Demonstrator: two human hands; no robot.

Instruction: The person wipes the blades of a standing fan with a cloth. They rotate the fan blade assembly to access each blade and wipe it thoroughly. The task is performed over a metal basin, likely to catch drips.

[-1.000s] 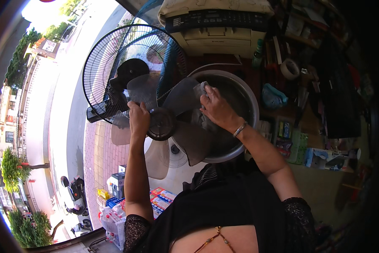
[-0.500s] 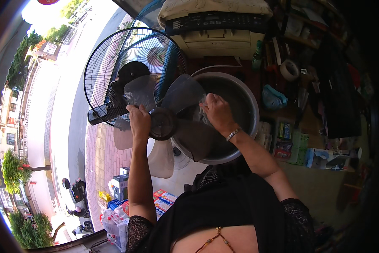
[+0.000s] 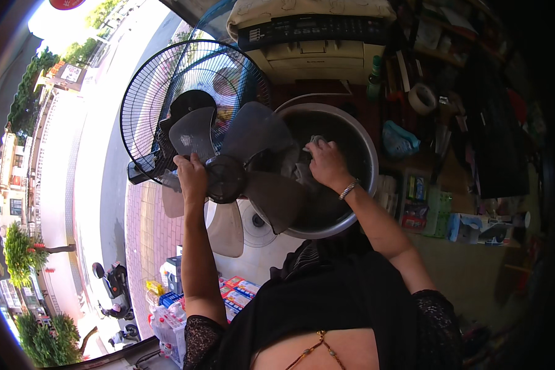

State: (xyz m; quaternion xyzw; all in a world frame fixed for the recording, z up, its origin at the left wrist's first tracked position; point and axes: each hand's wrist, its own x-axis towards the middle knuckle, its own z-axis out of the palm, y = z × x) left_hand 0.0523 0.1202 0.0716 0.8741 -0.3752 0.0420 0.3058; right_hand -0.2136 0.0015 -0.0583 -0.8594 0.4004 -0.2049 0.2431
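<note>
In the head view, my left hand (image 3: 191, 177) grips a grey translucent fan blade (image 3: 226, 179) by one of its vanes, close to the dark round hub. Several broad vanes spread from that hub, some reaching over the rim of a large metal basin (image 3: 368, 151). My right hand (image 3: 330, 165) is closed on a small wet-looking cloth (image 3: 316, 140) above the basin, to the right of the vanes. Dark water seems to fill the basin. Behind my left hand stands a fan (image 3: 191, 105) with its black wire rear guard and motor exposed.
A cream printer (image 3: 314, 52) sits beyond the basin, with a green bottle (image 3: 374, 79) and a tape roll (image 3: 422, 99) to its right. A blue pouch (image 3: 401, 140) lies right of the basin. Boxes (image 3: 237, 296) are stacked low on the left, beside the street.
The fan blade has shifted slightly left with my left hand. My right hand has moved right with the cloth, away from the vane it was touching.
</note>
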